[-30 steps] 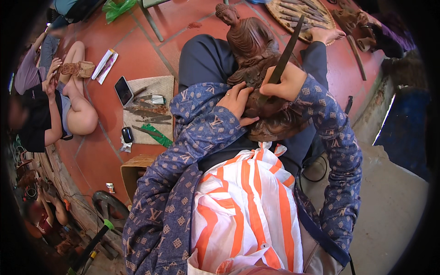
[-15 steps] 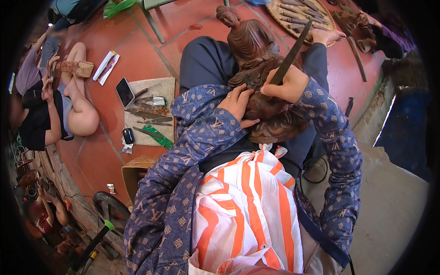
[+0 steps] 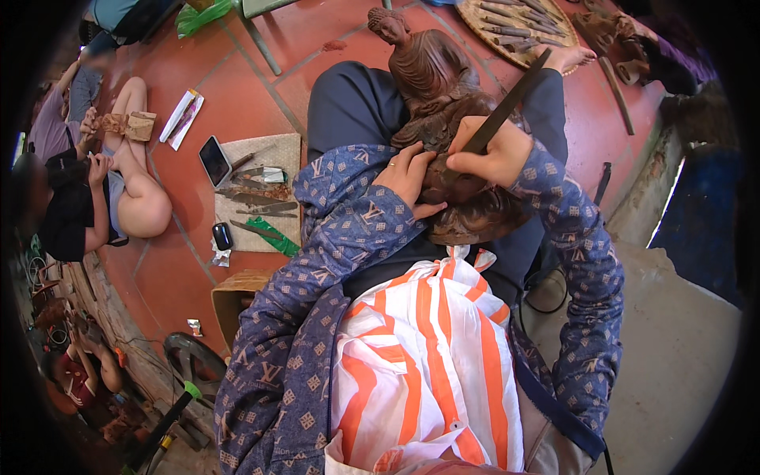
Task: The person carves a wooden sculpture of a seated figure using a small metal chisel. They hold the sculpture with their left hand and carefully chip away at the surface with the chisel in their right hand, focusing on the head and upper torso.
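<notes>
A dark brown carved wooden statue of a seated figure lies tilted across my lap, head away from me and its wide base toward my body. My left hand is wrapped over the statue's lower part, fingers on the wood and thumb stretched along it. In my right hand is a long, flat, dark file, gripped near its lower end and slanting up to the right. Its working end is down at the carved wood, hidden by my fingers.
Left of me, a mat holds several blades, a phone and a small black case. A round woven tray of tools lies at the far right. Another person's hands hold a wooden block at left.
My right hand has shifted slightly left, and the file's upper end is lower and farther right. My left hand stays on the statue. The co-worker's hands at left have moved.
</notes>
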### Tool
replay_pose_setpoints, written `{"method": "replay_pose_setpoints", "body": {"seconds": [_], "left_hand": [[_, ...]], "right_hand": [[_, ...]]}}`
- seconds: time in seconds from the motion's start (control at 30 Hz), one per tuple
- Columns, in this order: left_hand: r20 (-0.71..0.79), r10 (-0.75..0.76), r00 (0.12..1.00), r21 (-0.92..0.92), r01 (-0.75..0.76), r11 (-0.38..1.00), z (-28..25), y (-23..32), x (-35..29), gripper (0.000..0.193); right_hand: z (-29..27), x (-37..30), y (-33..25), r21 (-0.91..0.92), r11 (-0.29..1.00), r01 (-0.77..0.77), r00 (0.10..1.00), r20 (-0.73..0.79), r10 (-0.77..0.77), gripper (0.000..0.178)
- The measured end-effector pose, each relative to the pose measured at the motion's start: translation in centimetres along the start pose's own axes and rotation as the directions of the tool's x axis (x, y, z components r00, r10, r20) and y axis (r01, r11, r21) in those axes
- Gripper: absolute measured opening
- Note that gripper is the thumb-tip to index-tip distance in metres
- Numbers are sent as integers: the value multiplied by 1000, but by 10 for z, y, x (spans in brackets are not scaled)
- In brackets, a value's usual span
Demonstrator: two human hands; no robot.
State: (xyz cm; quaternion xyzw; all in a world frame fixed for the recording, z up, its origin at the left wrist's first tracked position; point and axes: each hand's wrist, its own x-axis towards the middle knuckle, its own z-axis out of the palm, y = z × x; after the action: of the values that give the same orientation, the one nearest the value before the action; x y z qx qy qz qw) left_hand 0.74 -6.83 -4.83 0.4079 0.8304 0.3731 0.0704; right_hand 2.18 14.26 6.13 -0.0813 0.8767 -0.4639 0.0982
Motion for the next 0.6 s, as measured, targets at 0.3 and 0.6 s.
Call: {"method": "replay_pose_setpoints", "body": {"seconds": [0.3,0.6], "left_hand": [[30,-7,1000,12,6,1000,-1,0,0,86],[42,-21,999,12,20,1000,-1,2,-1,88]], "right_hand": [[-2,-4,-5,-45,998,52,998,38,-50,13],[-1,-7,4,2,984,178,984,24,-178,15]]}}
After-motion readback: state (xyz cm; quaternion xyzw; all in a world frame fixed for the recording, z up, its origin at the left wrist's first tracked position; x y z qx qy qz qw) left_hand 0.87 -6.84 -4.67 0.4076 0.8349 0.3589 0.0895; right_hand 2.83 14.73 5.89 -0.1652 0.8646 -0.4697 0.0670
